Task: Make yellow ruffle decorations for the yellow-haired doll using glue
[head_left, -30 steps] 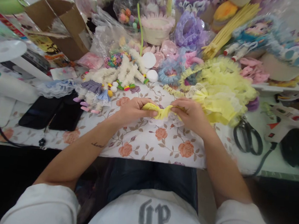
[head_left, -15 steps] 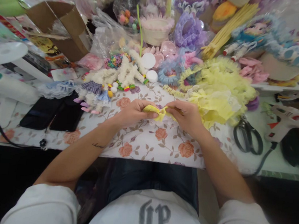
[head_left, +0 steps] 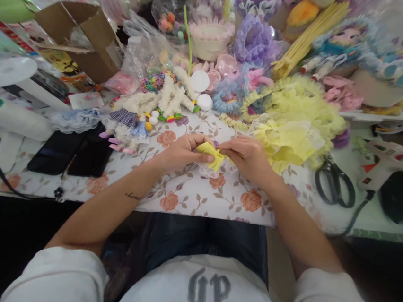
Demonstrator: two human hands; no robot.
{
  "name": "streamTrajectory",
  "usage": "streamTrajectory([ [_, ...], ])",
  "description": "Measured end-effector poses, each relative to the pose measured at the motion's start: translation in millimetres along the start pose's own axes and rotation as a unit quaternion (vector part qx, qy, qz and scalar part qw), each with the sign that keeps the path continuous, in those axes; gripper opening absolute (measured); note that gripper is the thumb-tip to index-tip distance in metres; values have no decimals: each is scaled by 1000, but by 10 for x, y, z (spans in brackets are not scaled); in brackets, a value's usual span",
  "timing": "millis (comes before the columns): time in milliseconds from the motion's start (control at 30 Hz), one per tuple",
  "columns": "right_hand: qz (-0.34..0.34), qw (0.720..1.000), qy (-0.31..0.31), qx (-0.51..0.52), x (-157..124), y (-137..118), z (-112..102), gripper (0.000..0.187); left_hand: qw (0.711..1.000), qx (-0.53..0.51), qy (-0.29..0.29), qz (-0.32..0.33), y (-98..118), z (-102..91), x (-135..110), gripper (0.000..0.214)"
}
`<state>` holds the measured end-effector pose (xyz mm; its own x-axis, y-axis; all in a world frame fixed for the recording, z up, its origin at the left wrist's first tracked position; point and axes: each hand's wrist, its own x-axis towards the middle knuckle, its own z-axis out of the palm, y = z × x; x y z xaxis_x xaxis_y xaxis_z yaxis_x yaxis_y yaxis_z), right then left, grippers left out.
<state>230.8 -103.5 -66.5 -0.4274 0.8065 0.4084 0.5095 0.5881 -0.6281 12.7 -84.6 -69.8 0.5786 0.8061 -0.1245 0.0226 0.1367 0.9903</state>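
Between my two hands is a small piece of yellow fabric (head_left: 215, 163) with a white lace edge hanging below it. My left hand (head_left: 186, 150) pinches its left side between thumb and fingers. At its right edge, my right hand (head_left: 246, 156) has its fingertips closed on the cloth. Both hands are just above a floral tablecloth (head_left: 191, 200). Close by on the right lies a heap of yellow ruffled fabric (head_left: 292, 136), partly behind my right hand.
Black-handled scissors (head_left: 334, 183) and a white glue gun (head_left: 382, 163) lie at the right. Two dark phones (head_left: 53, 152) rest at the left, near small plush dolls (head_left: 132, 125). Behind stand a pale basket (head_left: 210, 40), a cardboard box (head_left: 84, 40) and bagged craft pieces.
My right hand has shifted its grip on the yellow fabric, its fingers now bunched closer to the middle. The cloth is turned slightly, and more lace shows below it.
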Motion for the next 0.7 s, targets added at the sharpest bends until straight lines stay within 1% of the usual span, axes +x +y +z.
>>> streamTrajectory([
  [100, 17, 1000, 13, -7, -5, -24, 28, 19, 1000, 6, -3, -3, -14, -8, 1, 36],
  [200, 16, 999, 31, 0, -7, -47, 51, 17, 1000, 8, -10, -5, -43, -28, 5, 33],
  [300, 19, 999, 45, 12, -12, -62, 64, 22, 1000, -4, -12, -10, -57, -37, 5, 31],
  [367, 49, 997, 48, 31, -14, -73, 61, 25, 999, -27, -17, -17, -45, -30, 1, 31],
  [433, 89, 993, 36, 64, -10, -89, 44, 25, 998, -57, -23, -27, -19, -17, -3, 32],
  [500, 116, 988, 13, 101, 2, -108, 13, 23, 995, -90, -21, -39, 9, -8, -5, 35],
  [567, 124, 984, -7, 127, 17, -124, -26, 20, 992, -118, -13, -49, 27, -11, -4, 37],
  [700, 119, 982, -17, 145, 31, -146, -94, 15, 988, -140, 0, -60, 30, -46, -1, 35],
])
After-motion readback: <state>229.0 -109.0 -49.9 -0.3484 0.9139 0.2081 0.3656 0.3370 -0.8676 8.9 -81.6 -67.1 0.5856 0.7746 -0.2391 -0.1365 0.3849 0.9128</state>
